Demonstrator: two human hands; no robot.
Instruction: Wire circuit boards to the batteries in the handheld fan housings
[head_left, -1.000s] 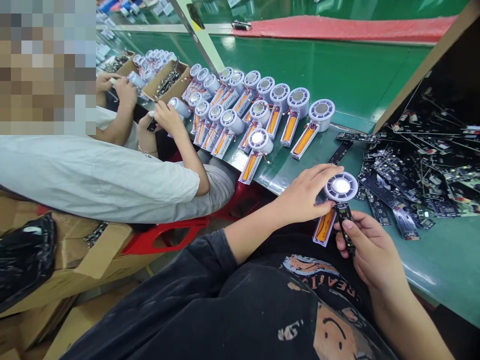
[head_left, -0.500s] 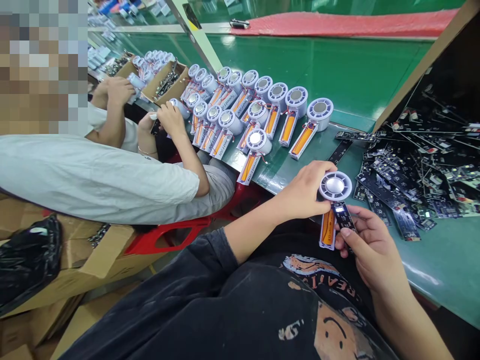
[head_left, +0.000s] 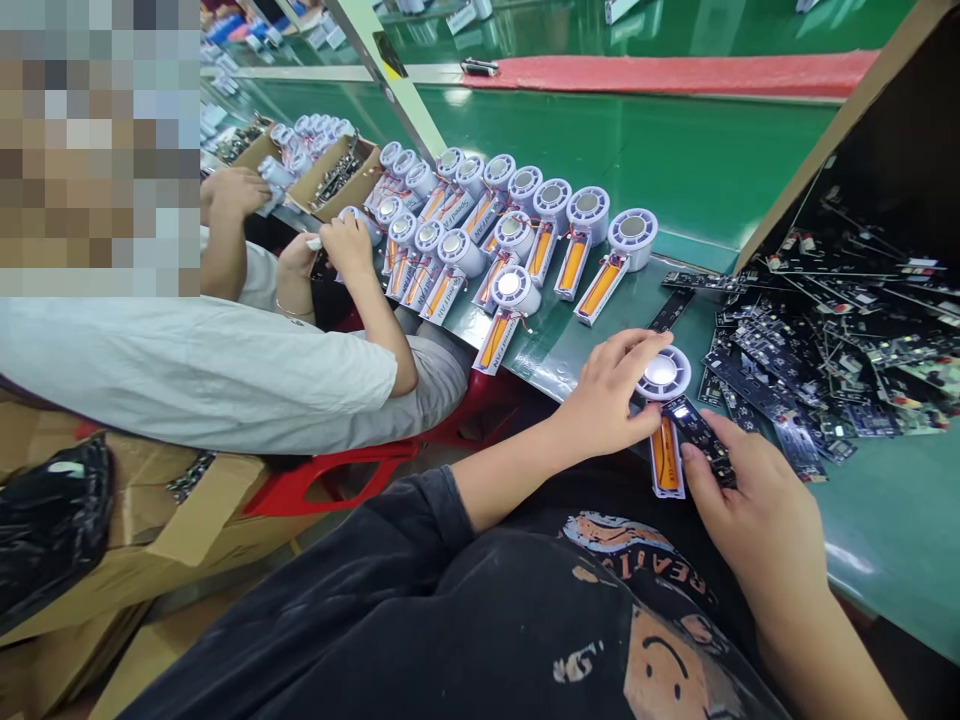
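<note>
My left hand (head_left: 611, 395) is closed around the round head of a handheld fan (head_left: 664, 374), a pale lilac body with a silver disc in its centre. Its handle hangs toward me, open at the front, with an orange battery (head_left: 665, 455) inside. Between the thumb and fingers of my right hand (head_left: 757, 490) is a narrow black circuit board (head_left: 701, 440) with small white parts. The board slants beside the handle, its upper end close to the fan's neck; whether they touch I cannot tell. Part of the board is hidden by my right fingers.
Several similar fans (head_left: 517, 285) lie in rows on the green table (head_left: 870, 520). A heap of black circuit boards (head_left: 810, 350) spills from a dark box at right. A co-worker's hands (head_left: 345, 245) are busy at left, near a cardboard box (head_left: 334, 180) of small parts.
The circuit board has swung from nearly in line with the handle to slanting off to the right. My right hand has turned, its back now facing up more. The camera view has shifted slightly.
</note>
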